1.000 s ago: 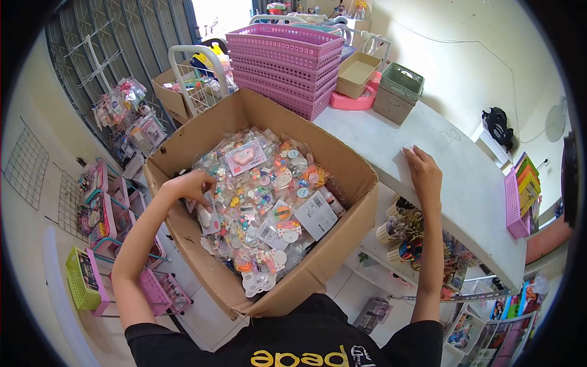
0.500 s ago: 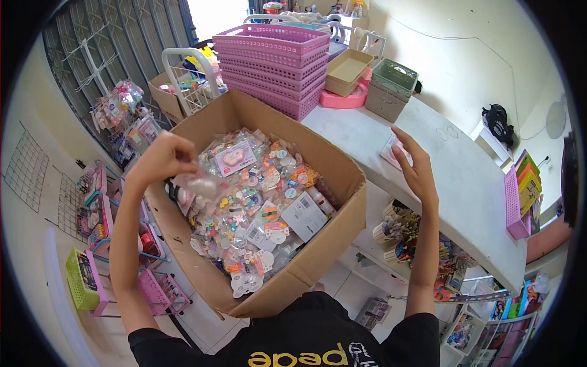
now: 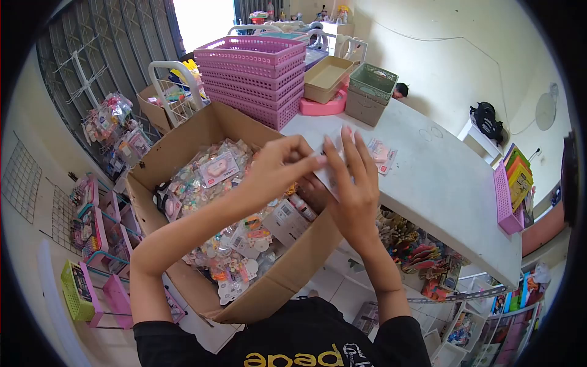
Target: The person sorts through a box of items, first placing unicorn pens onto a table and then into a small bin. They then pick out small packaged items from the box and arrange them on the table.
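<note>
My left hand (image 3: 286, 160) reaches across the cardboard box, thumb and fingers pinched together at a small clear plastic packet (image 3: 326, 173). Its contents are mostly hidden behind my right hand. Against that packet my right hand (image 3: 354, 189) lies with its fingers stretched out. Just beyond those fingers, a pink-and-white carded item (image 3: 381, 155) in a clear wrapper rests on the white table (image 3: 440, 177). The open cardboard box (image 3: 293, 269) is full of small packets of colourful trinkets (image 3: 202, 229). A similar pink carded item (image 3: 219, 169) lies on top of the pile.
Stacked purple baskets (image 3: 251, 73) stand behind the box. Beige (image 3: 327, 78) and green (image 3: 373, 82) baskets sit beside them on the table, near a pink box (image 3: 323, 104). A purple basket of booklets (image 3: 510, 196) is at the right edge.
My left hand has moved right, from over the box to beside my right hand, bringing the clear packet. My right hand has shifted left, off the carded item, which stays on the table.
</note>
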Demonstrator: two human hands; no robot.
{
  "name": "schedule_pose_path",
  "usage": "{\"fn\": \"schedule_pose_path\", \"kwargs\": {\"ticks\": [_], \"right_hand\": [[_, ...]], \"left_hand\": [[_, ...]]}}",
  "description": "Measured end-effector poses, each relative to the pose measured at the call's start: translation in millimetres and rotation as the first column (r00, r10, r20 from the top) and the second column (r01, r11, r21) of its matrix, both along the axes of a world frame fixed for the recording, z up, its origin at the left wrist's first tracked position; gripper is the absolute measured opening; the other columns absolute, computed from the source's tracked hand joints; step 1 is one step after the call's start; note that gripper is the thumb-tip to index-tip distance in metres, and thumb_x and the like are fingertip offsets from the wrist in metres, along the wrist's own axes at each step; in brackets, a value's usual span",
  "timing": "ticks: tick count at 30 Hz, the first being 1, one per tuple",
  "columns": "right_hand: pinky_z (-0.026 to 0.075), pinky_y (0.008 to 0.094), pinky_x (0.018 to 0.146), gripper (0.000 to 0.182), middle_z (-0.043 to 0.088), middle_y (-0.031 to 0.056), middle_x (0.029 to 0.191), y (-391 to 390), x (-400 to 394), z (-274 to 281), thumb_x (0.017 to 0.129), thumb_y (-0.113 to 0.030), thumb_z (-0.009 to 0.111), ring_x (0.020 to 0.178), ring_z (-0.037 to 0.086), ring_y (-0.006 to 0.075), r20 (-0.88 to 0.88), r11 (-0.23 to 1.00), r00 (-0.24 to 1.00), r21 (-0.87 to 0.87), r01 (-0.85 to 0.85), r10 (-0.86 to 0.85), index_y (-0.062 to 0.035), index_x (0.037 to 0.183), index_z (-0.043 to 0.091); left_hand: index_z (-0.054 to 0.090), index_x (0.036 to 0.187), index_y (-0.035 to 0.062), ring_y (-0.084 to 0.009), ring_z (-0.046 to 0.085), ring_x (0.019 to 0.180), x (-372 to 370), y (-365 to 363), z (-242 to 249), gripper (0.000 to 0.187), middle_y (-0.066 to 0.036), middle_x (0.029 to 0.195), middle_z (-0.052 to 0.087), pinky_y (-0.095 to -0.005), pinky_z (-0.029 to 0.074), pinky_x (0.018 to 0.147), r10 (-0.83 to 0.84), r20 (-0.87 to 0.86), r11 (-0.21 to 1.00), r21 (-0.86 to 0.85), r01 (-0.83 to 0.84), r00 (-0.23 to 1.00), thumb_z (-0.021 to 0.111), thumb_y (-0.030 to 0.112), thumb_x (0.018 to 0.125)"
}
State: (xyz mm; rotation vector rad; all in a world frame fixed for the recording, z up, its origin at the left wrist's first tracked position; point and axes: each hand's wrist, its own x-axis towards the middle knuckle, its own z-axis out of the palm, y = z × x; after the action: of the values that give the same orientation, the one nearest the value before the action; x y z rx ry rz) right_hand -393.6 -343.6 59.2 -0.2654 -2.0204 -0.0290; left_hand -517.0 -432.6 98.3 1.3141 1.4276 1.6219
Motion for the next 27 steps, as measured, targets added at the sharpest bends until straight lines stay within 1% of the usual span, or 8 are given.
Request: {"fn": "schedule_pose_path", "kwargs": {"ticks": [3, 6, 8, 10, 12, 16, 20, 27], "right_hand": [[0.04, 0.0397, 0.085, 0.039, 0.051, 0.0182, 0.113, 15.5, 10.8, -2.7, 0.069, 0.001, 0.052, 0.102, 0.051, 0.0315, 0.003, 0.999, 1.0, 0.045, -0.019, 0.019, -0.0082, 0.107, 0.058], [0.044, 0.0352, 0.083, 0.042, 0.055, 0.015, 0.107, 43.7, 33.6, -7.5, 0.066, 0.008, 0.052, 0.1, 0.054, 0.0276, -0.032, 0.999, 0.999, -0.033, -0.011, 0.01, -0.0122, 0.102, 0.062], [0.044, 0.0335, 0.082, 0.042, 0.057, 0.0138, 0.104, 70.4, 56.1, -11.8, 0.066, 0.01, 0.052, 0.099, 0.054, 0.0266, -0.067, 0.995, 0.993, -0.031, 0.099, -0.101, -0.0135, 0.099, 0.063], [0.045, 0.0332, 0.082, 0.039, 0.057, 0.0133, 0.104, 99.8, 80.1, -17.9, 0.068, 0.009, 0.053, 0.099, 0.054, 0.0263, -0.047, 0.982, 0.984, -0.098, 0.164, -0.169, -0.0138, 0.097, 0.064], [0.046, 0.0327, 0.08, 0.034, 0.057, 0.0129, 0.105, 121.3, 98.2, -22.3, 0.071, 0.007, 0.054, 0.098, 0.054, 0.0262, 0.019, 0.96, 0.984, -0.219, 0.176, -0.176, -0.0134, 0.095, 0.064], [0.045, 0.0325, 0.081, 0.033, 0.056, 0.014, 0.106, 151.5, 120.5, -32.4, 0.07, 0.004, 0.055, 0.099, 0.053, 0.0282, 0.266, 0.958, 0.96, -0.245, 0.151, -0.083, -0.0135, 0.097, 0.064], [0.042, 0.0355, 0.086, 0.027, 0.054, 0.0153, 0.11, 143.4, 118.6, -38.7, 0.07, -0.009, 0.062, 0.105, 0.049, 0.032, 0.35, 0.91, 0.937, -0.384, 0.159, -0.015, -0.0119, 0.098, 0.063], [0.035, 0.0382, 0.092, 0.035, 0.046, 0.0163, 0.12, 132.9, 119.7, -38.9, 0.07, -0.031, 0.066, 0.117, 0.036, 0.0371, 0.449, 0.891, 0.892, -0.422, 0.17, 0.042, -0.0085, 0.096, 0.063]], "left_hand": [[0.052, 0.082, 0.0006, -0.0106, 0.059, 0.061, 2.0, -3.6, 3.2, 0.023, -0.009, 0.069, 0.06, -0.0206, 0.045, 0.053, -0.101, 0.096, 0.985, -0.127, 0.113, 0.99, 0.055, 0.023, 0.084], [0.053, 0.094, -0.0003, -0.0133, 0.06, 0.064, -37.8, -7.4, -2.9, 0.032, -0.009, 0.075, 0.061, -0.024, 0.045, 0.059, -0.277, -0.251, 0.93, -0.312, 0.193, 0.927, 0.049, 0.031, 0.086], [0.053, 0.095, -0.0011, -0.0192, 0.061, 0.069, -85.6, -17.8, -18.5, 0.033, -0.011, 0.076, 0.062, -0.0286, 0.046, 0.061, -0.111, -0.682, 0.971, -0.228, -0.066, 0.723, 0.053, 0.03, 0.083], [0.051, 0.102, 0.002, -0.0241, 0.057, 0.087, -137.2, -35.0, -41.1, 0.035, -0.012, 0.092, 0.059, -0.033, 0.045, 0.075, -0.103, -0.846, 0.828, -0.365, -0.425, 0.524, 0.057, 0.026, 0.078], [0.05, 0.105, 0.0013, -0.0284, 0.051, 0.096, -184.1, -53.1, -82.5, 0.05, -0.017, 0.102, 0.054, -0.0347, 0.04, 0.084, -0.093, -0.924, 0.798, -0.293, -0.527, 0.371, 0.065, 0.033, 0.069], [0.037, 0.119, -0.0067, -0.0361, 0.039, 0.111, -203.0, -59.3, -93.1, 0.091, -0.026, 0.117, 0.042, -0.0374, 0.03, 0.097, -0.21, -0.789, 0.641, -0.557, -0.528, 0.577, 0.073, 0.043, 0.052], [0.039, 0.118, -0.0041, -0.0362, 0.041, 0.109, -199.9, -54.7, -104.7, 0.09, -0.026, 0.114, 0.043, -0.0383, 0.033, 0.094, -0.281, -0.872, 0.618, -0.483, -0.62, 0.4, 0.076, 0.042, 0.05], [0.045, 0.11, -0.0005, -0.0348, 0.047, 0.101, -211.7, -59.1, -113.5, 0.083, -0.02, 0.103, 0.047, -0.0379, 0.04, 0.086, -0.137, -0.791, 0.635, -0.532, -0.56, 0.596, 0.079, 0.037, 0.044]]}}
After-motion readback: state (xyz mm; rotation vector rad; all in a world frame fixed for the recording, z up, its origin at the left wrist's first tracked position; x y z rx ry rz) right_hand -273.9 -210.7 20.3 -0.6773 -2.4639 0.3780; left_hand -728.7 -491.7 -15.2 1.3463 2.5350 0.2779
